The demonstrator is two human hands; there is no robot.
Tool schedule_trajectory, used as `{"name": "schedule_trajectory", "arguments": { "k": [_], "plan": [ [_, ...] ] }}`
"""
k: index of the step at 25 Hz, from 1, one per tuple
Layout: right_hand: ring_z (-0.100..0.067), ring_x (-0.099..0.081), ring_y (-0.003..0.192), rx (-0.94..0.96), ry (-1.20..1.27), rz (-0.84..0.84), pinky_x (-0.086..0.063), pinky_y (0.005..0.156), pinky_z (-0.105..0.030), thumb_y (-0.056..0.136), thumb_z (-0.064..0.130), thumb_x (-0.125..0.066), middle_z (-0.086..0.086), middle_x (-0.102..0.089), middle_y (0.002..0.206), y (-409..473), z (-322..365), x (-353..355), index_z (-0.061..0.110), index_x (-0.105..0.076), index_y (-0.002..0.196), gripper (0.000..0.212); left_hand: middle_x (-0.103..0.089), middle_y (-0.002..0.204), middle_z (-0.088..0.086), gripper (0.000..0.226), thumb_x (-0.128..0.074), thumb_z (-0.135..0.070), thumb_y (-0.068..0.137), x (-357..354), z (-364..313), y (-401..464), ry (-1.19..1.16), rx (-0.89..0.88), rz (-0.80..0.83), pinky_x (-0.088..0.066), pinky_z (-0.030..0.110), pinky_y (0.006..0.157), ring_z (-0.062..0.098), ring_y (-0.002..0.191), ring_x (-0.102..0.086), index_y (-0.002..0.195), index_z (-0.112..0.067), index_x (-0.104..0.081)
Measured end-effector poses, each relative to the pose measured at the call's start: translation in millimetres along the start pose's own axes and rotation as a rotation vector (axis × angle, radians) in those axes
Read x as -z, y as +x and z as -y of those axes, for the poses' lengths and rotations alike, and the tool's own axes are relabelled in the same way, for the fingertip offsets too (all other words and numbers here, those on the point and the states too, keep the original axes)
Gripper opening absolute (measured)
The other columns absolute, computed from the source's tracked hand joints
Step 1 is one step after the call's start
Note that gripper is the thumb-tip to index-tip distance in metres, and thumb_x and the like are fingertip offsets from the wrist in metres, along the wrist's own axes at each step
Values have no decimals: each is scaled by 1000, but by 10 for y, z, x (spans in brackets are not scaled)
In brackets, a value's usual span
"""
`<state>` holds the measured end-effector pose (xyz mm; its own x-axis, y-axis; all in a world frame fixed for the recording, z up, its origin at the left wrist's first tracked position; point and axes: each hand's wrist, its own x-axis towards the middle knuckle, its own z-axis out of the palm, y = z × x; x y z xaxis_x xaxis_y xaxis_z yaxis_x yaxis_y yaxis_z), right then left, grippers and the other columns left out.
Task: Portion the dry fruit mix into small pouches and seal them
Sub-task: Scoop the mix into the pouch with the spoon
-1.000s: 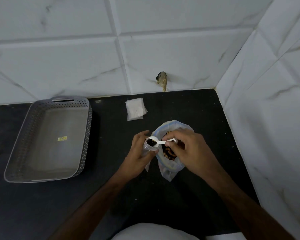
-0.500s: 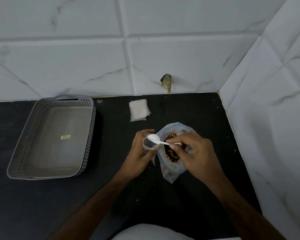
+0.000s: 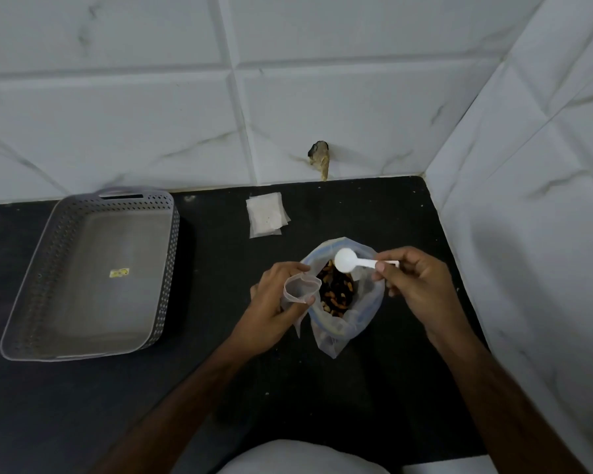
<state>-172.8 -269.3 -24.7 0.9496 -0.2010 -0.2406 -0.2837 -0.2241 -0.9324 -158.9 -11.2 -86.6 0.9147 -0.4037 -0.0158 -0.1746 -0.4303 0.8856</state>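
Dry fruit mix (image 3: 336, 292) fills the crinkled clear bag (image 3: 343, 323) standing open on your black counter (image 3: 83, 405), right of centre. Far left sits a grey perforated tray (image 3: 165, 254), its yellow sticker unreadable. Flat pouches (image 3: 266, 213) lie by the tiled wall. Your left hand (image 3: 271, 313) grips an open pouch (image 3: 300, 290) touching the bag; your right hand (image 3: 418, 289) pinches a white plastic scoop (image 3: 348, 261) above the mix.

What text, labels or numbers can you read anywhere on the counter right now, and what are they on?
No text is readable.
Small yellow sticker on the floor of the grey basket: print too small and blurred to read.
Spoon, small pouch, mix bag, spare pouches: no visible print.
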Motion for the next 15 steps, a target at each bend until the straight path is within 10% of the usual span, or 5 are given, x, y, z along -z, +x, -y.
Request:
{"name": "schedule_trajectory", "arguments": {
  "k": [9,15],
  "plan": [
    [-8,-61,93,232,-942,97,-55,80,-25,100,28,-60,1,-65,107,157,-361,-260,24,-65,122,23,-62,125,-5,32,-65,-22,99,-106,77,58,-105,-3,131,-55,41,95,15,117,-62,131,-19,-59],
    [-7,-60,95,130,-975,192,-50,81,-21,101,27,-58,0,-66,111,272,-532,-344,21,-64,125,25,-61,118,-4,26,-65,-17,99,-155,111,76,-144,0,145,-53,29,91,16,112,-62,125,-20,-62]
  ]
}}
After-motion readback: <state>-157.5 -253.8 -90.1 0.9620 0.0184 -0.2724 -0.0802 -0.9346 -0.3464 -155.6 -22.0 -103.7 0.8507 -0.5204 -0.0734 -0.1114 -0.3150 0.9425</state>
